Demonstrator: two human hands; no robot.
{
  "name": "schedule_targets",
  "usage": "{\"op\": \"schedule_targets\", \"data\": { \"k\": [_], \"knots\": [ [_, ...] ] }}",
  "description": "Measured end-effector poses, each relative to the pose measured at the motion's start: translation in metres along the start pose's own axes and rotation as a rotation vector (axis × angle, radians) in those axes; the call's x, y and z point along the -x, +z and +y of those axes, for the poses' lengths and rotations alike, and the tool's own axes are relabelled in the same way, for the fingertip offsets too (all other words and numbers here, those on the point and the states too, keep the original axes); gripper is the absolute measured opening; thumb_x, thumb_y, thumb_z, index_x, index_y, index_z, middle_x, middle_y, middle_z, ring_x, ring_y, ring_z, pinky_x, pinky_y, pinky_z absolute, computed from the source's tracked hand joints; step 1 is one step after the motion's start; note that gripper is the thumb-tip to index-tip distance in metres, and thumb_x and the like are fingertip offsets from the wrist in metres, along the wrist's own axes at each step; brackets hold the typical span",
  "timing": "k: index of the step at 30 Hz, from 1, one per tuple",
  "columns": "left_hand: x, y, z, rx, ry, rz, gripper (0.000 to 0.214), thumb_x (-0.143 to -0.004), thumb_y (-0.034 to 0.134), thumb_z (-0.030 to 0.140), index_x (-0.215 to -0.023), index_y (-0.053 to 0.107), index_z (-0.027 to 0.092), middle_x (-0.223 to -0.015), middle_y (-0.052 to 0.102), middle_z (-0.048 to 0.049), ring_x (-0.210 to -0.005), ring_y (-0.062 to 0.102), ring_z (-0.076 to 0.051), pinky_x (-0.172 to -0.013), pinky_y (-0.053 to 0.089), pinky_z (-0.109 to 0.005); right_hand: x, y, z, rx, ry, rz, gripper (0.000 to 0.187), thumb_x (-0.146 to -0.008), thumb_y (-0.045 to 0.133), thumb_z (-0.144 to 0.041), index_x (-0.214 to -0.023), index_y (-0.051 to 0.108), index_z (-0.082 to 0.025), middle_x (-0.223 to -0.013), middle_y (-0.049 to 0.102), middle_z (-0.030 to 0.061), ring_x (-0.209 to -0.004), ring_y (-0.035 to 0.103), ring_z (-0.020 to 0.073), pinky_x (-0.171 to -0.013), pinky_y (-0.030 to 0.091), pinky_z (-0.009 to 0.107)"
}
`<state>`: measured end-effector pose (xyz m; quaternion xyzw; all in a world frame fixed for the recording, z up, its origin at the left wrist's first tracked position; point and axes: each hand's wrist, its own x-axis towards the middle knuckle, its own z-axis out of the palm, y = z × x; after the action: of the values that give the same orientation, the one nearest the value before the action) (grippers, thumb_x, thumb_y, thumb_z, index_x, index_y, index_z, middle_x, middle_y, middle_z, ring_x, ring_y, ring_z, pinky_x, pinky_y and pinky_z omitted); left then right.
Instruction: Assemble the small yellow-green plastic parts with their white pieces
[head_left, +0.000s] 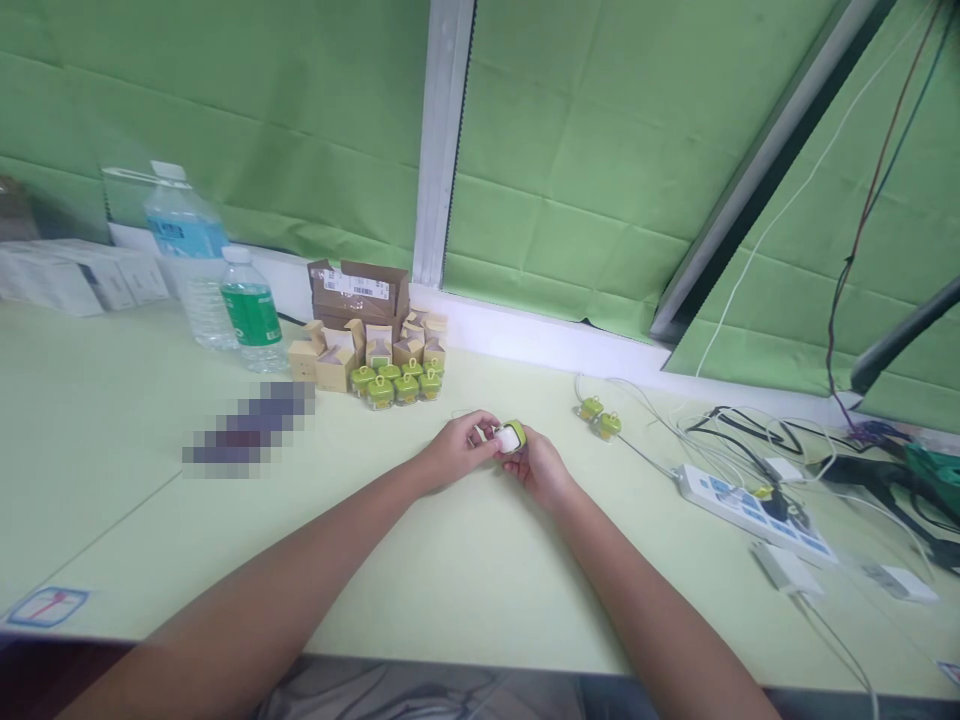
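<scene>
Green-and-white small plastic gadget (pixel 511 436) sits mid-frame above the pale table (pixel 465 560), pinched between left hand (pixel 455 450) and right hand (pixel 538 464); handling step seems underway, next move likely needs steady fingertip grip.

Pale green table (pixel 465 560): bottles (pixel 202 270), boxes (pixel 360 320), power strip (pixel 754 512).

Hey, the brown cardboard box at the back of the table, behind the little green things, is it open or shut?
Open. The brown cardboard box has its top flaps standing up and spread apart. What is inside cannot be seen from this angle.
</scene>
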<state>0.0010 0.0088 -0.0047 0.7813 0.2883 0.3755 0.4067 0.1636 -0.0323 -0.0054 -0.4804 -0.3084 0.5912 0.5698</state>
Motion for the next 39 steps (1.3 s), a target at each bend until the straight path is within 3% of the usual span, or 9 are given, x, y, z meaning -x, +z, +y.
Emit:
{"op": "schedule_targets", "data": {
  "k": [13,19,25,31,36,39],
  "knots": [
    [-0.002,0.002,-0.005,-0.027,-0.021,0.024,0.025,-0.080,0.058,0.027,-0.104,0.062,0.020,-0.085,0.063,0.0000,-0.065,0.051,-0.012,-0.058,0.041,-0.023,-0.006,-0.005,0.005,0.012,-0.014,-0.036,0.023,-0.089,0.055,-0.035,-0.088,0.066,-0.015,-0.076,0.071,0.0053,-0.055,0.064,0.0118,-0.044,0.045,0.018],
    [0.000,0.000,0.002,-0.038,0.008,0.012,0.025,-0.081,0.057,0.024,-0.105,0.062,0.020,-0.097,0.065,-0.0026,-0.075,0.055,-0.014,-0.065,0.044,-0.025,-0.001,-0.001,0.001,0.031,-0.032,0.015,0.025,-0.090,0.054,-0.035,-0.089,0.068,-0.014,-0.077,0.071,0.0058,-0.056,0.063,0.0116,-0.043,0.044,0.018],
    [0.002,0.001,0.007,-0.054,0.020,0.018,0.032,-0.085,0.061,0.043,-0.108,0.062,0.021,-0.106,0.064,-0.0043,-0.081,0.057,-0.016,-0.071,0.047,-0.028,-0.001,-0.001,0.004,0.034,-0.055,0.065,0.022,-0.090,0.058,-0.036,-0.084,0.066,-0.016,-0.070,0.068,0.0036,-0.056,0.061,0.0126,-0.043,0.045,0.020],
    [0.000,0.005,0.003,-0.088,-0.001,0.056,0.035,-0.083,0.064,0.044,-0.107,0.062,0.019,-0.096,0.063,-0.0040,-0.076,0.058,-0.016,-0.068,0.049,-0.029,0.002,0.003,0.004,-0.052,0.002,-0.050,0.028,-0.093,0.055,-0.040,-0.085,0.065,-0.015,-0.079,0.070,0.0068,-0.060,0.061,0.0125,-0.051,0.051,0.022],
    [-0.001,0.007,-0.001,-0.070,0.042,0.090,0.031,-0.080,0.066,0.035,-0.107,0.063,0.020,-0.103,0.064,-0.0054,-0.078,0.059,-0.016,-0.069,0.051,-0.029,0.011,0.008,0.000,0.001,-0.103,-0.147,0.025,-0.074,0.078,-0.033,-0.087,0.066,-0.017,-0.089,0.072,0.0047,-0.083,0.067,0.0160,-0.069,0.054,0.023],
    [-0.002,0.006,-0.003,-0.090,0.076,0.101,0.030,-0.078,0.066,0.029,-0.107,0.064,0.020,-0.105,0.063,-0.0056,-0.082,0.060,-0.016,-0.074,0.052,-0.030,0.014,0.009,-0.002,0.003,-0.114,-0.148,0.030,-0.067,0.083,-0.030,-0.087,0.066,-0.017,-0.090,0.072,0.0042,-0.089,0.068,0.0183,-0.076,0.053,0.026]
  ]
}}
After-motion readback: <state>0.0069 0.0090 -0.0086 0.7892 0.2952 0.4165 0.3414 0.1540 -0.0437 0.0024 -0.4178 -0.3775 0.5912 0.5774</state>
